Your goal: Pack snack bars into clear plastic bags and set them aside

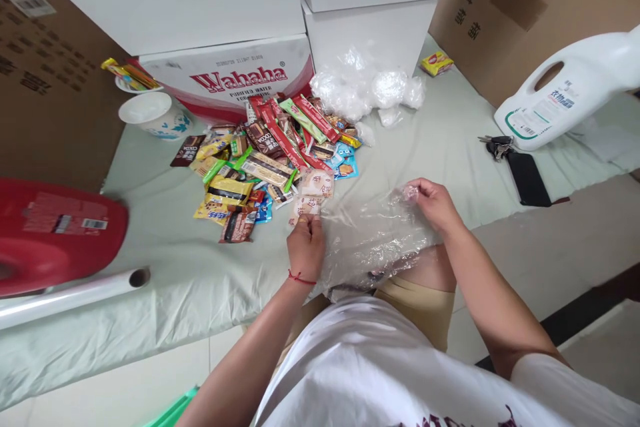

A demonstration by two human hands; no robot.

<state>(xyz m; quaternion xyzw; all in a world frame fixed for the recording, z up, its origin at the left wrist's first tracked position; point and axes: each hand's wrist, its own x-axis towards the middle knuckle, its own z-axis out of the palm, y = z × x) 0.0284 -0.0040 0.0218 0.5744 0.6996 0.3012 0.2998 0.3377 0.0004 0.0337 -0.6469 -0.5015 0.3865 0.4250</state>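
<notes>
My left hand [306,248], a red string around its wrist, is closed at the lower edge of small beige printed snack packets [317,183]. A thin sheet of clear plastic film [373,230] spreads between my two hands, over the table edge and my lap. My right hand [434,203] pinches a bunched corner of that film. Whether my left fingers also grip the film, I cannot tell. Just beyond my left hand lies a heap of wrapped snacks [267,167] in red, brown, yellow, green and blue wrappers.
Behind the heap stand a Wahaba carton [235,77], crumpled clear plastic bundles [365,90] and a paper cup [153,113]. At left are a red jug [60,237] and a film roll [75,297]. At right are a white detergent bottle [555,97], keys [497,147] and a black phone [529,178].
</notes>
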